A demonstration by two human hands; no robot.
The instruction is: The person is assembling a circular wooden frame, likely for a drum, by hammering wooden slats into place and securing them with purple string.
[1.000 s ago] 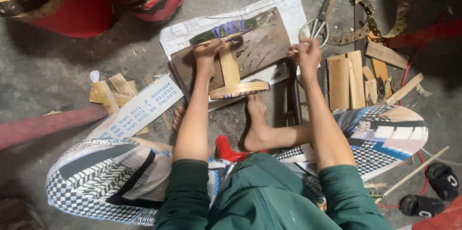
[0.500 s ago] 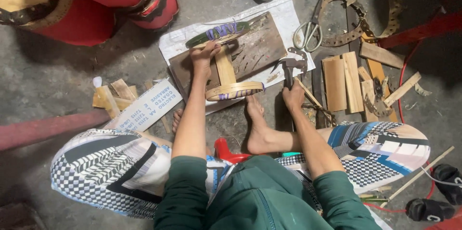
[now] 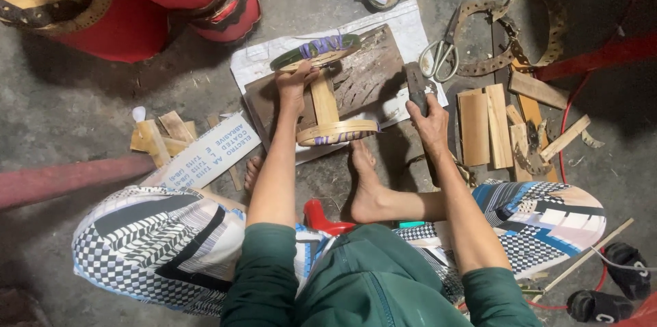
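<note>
Head view: my left hand point(image 3: 295, 87) grips the wooden spool frame point(image 3: 327, 94), fingers curled round its upright slat, just under the upper ring at 12 o'clock from my palm. Frame stands tilted on the dark board point(image 3: 363, 81); two rings counted, upper one wound with green and purple cord, lower one pale with purple binding at 5 o'clock from that hand. My right hand point(image 3: 429, 122) is closed round a hammer point(image 3: 415, 84), head pointing to 12 o'clock, at 3 o'clock from the frame and apart from it. One pair of scissors point(image 3: 438, 53) lies at 1 o'clock of the hammer. One bare foot point(image 3: 366, 183) rests below the frame.
</note>
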